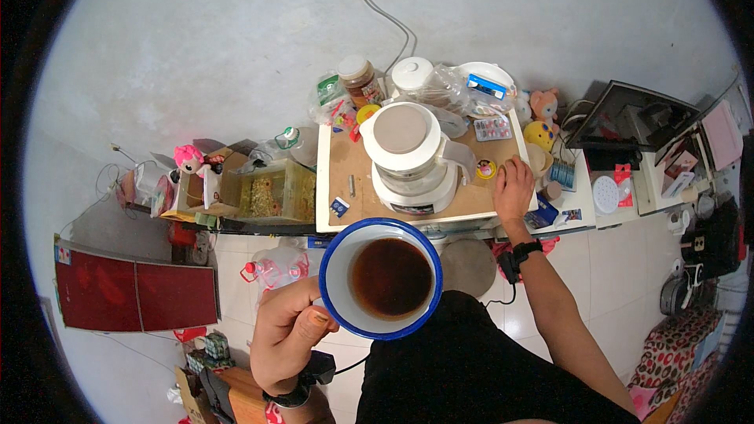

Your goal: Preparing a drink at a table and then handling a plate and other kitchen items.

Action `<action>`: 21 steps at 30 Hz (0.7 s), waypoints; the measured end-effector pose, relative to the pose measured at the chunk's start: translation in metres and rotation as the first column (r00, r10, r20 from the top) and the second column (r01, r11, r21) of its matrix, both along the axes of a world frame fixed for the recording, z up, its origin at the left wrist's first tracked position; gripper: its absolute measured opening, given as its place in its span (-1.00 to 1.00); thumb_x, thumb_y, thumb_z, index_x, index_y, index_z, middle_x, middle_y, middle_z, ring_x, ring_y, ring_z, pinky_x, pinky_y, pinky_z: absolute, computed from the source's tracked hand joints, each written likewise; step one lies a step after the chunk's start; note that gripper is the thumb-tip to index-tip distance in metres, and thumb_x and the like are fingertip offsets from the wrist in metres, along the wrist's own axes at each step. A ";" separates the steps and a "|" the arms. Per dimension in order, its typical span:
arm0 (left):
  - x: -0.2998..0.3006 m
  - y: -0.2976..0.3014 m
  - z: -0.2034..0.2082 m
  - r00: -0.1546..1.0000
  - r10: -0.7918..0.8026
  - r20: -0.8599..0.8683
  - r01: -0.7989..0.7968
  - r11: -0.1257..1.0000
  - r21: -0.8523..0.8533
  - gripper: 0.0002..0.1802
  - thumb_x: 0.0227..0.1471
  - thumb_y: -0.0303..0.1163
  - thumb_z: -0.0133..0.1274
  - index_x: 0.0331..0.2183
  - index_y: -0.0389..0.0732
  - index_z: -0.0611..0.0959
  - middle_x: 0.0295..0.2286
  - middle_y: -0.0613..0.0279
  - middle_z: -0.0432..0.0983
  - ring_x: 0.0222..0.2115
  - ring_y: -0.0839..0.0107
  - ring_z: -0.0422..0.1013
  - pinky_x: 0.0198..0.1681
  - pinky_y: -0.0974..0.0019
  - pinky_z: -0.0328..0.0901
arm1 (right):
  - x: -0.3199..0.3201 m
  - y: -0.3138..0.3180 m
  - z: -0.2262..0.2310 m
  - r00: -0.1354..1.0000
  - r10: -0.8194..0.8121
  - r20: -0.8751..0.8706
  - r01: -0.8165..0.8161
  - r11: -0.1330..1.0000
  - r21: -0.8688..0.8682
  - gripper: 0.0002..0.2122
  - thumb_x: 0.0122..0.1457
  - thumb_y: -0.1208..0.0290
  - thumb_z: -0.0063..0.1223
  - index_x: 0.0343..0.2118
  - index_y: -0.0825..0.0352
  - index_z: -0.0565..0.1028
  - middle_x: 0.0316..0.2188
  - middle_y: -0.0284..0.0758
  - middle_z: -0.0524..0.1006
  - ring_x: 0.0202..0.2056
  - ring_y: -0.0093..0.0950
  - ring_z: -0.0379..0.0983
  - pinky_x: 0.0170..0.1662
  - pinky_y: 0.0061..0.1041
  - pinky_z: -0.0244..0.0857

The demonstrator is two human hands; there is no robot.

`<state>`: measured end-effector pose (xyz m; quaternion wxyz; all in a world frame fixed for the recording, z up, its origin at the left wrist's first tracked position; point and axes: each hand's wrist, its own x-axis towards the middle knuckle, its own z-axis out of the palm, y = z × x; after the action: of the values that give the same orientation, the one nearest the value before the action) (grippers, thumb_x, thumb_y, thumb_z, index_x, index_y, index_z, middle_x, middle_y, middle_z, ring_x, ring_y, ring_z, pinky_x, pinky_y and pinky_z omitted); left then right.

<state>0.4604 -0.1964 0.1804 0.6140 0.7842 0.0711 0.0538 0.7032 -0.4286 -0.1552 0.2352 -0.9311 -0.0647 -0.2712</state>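
My left hand [287, 331] is closed on the handle of a white enamel mug [336, 271] with a blue rim. The mug is raised in front of my body and holds dark brown liquid [391, 276]. Over at the right edge of the small table [345, 216], my right hand [514, 187] rests flat with its fingers extended, holding nothing. Close to its fingertips lies a round yellow sticker [486, 169]. A white electric kettle [424, 153] with a clear body and a round lid stands on its base mid-table, its handle pointing toward my right hand.
Behind the kettle are a brown-filled jar [360, 82], a white lidded pot [411, 72], plastic bags and a pill blister pack [493, 129]. A fish tank [279, 192] stands to the left. At the right are a monitor [632, 116] and a blue box [543, 210]. A stool [469, 265] sits below the table.
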 end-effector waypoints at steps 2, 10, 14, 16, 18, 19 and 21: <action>-0.001 0.001 -0.001 1.000 0.007 0.009 -0.007 1.000 0.007 -0.57 0.08 -0.10 -0.05 -0.53 -0.32 0.51 -0.68 0.36 0.35 -0.71 0.67 0.17 -0.65 0.56 0.02 | 0.001 0.000 0.000 1.000 0.000 0.000 0.000 1.000 0.002 -0.75 0.07 0.35 -0.08 -0.20 0.33 0.40 -0.07 -0.28 0.35 0.00 -0.24 0.21 0.04 -0.25 0.05; -0.006 0.006 -0.004 0.998 0.014 -0.053 -0.017 0.998 -0.065 -0.58 0.09 -0.10 -0.06 -0.50 -0.31 0.51 -0.68 0.39 0.35 -0.73 0.70 0.14 -0.68 0.57 -0.02 | 0.003 -0.001 -0.001 1.000 -0.004 0.001 0.004 1.000 0.000 -0.76 0.06 0.36 -0.07 -0.22 0.33 0.40 -0.07 -0.28 0.35 0.00 -0.24 0.21 0.03 -0.24 0.07; -0.007 0.005 -0.003 0.999 0.024 -0.047 -0.027 0.998 -0.057 -0.61 0.08 -0.13 -0.05 -0.46 -0.33 0.52 -0.66 0.37 0.36 -0.67 0.67 0.19 -0.63 0.55 0.04 | 0.002 -0.001 0.002 1.000 0.022 -0.005 -0.022 0.999 0.025 -0.77 0.06 0.37 -0.07 -0.22 0.33 0.39 -0.06 -0.28 0.35 -0.02 -0.24 0.21 0.02 -0.24 0.08; -0.006 0.006 -0.001 1.000 -0.007 -0.015 0.007 1.000 -0.008 -0.62 0.08 -0.16 -0.05 -0.43 -0.35 0.53 -0.63 0.30 0.39 -0.61 0.60 0.26 -0.56 0.52 0.11 | 0.001 0.000 0.004 1.000 0.020 -0.016 -0.020 0.999 0.040 -0.77 0.07 0.37 -0.07 -0.22 0.33 0.39 -0.06 -0.28 0.35 -0.02 -0.24 0.21 0.01 -0.24 0.08; -0.005 0.005 0.004 1.000 -0.011 0.007 0.011 1.000 0.020 -0.63 0.08 -0.18 -0.04 -0.43 -0.36 0.53 -0.61 0.25 0.40 -0.60 0.55 0.29 -0.53 0.51 0.14 | 0.001 0.002 0.002 1.000 0.019 -0.015 -0.018 0.999 0.027 -0.77 0.07 0.37 -0.07 -0.21 0.32 0.39 -0.06 -0.27 0.35 -0.02 -0.24 0.21 0.01 -0.23 0.07; -0.005 0.004 0.007 0.999 -0.024 0.026 0.023 0.999 0.045 -0.64 0.07 -0.19 -0.04 -0.43 -0.36 0.53 -0.60 0.21 0.41 -0.58 0.50 0.31 -0.50 0.49 0.17 | 0.000 0.001 0.000 1.000 0.008 -0.016 -0.008 1.000 0.012 -0.77 0.08 0.37 -0.08 -0.21 0.32 0.39 -0.06 -0.27 0.35 -0.01 -0.23 0.21 0.02 -0.23 0.07; -0.005 0.002 0.012 0.997 -0.011 0.077 0.004 0.996 0.090 -0.64 0.04 -0.19 -0.01 -0.45 -0.36 0.53 -0.59 0.17 0.42 -0.59 0.45 0.33 -0.51 0.48 0.17 | 0.001 -0.001 -0.001 1.000 0.015 -0.004 -0.015 1.000 0.014 -0.77 0.08 0.37 -0.08 -0.21 0.32 0.39 -0.06 -0.27 0.35 -0.01 -0.23 0.21 0.02 -0.23 0.07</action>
<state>0.4556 -0.1944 0.1924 0.5807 0.8086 0.0420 0.0848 0.7042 -0.4292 -0.1567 0.2438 -0.9294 -0.0694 -0.2680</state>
